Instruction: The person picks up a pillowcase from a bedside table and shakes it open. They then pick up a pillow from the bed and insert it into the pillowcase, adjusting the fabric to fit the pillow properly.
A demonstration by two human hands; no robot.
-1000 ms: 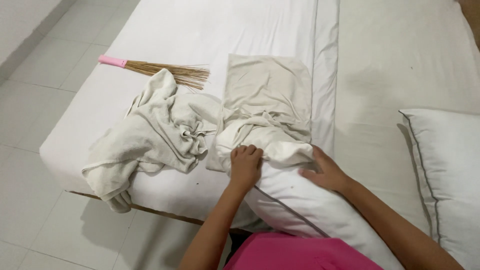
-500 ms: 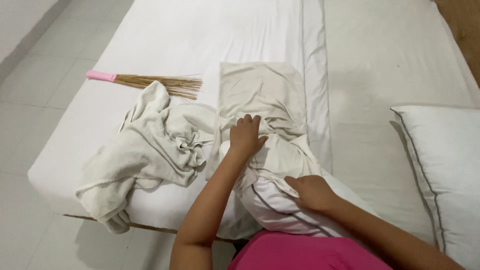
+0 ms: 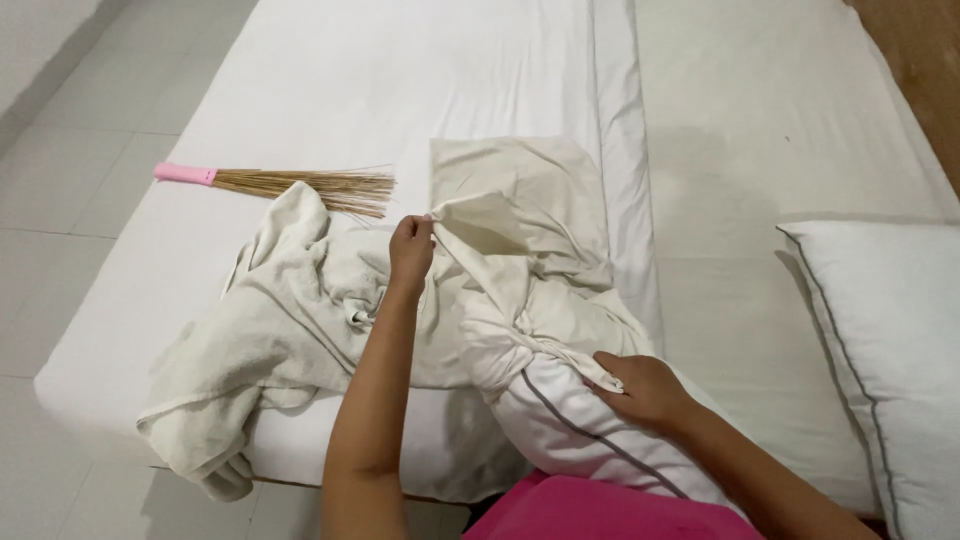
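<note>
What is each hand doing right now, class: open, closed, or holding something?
Left hand: closed, pinching the edge of the cream fabric pillowcase.
Right hand: partly curled, gripping the white pillow with grey piping.

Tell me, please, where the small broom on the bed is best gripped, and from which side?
Probably by the pink handle of the broom, coming from the bed's left edge. The handle is firm and points that way, lying flat on the sheet, while the splayed bristles lie against the crumpled towel.
</note>
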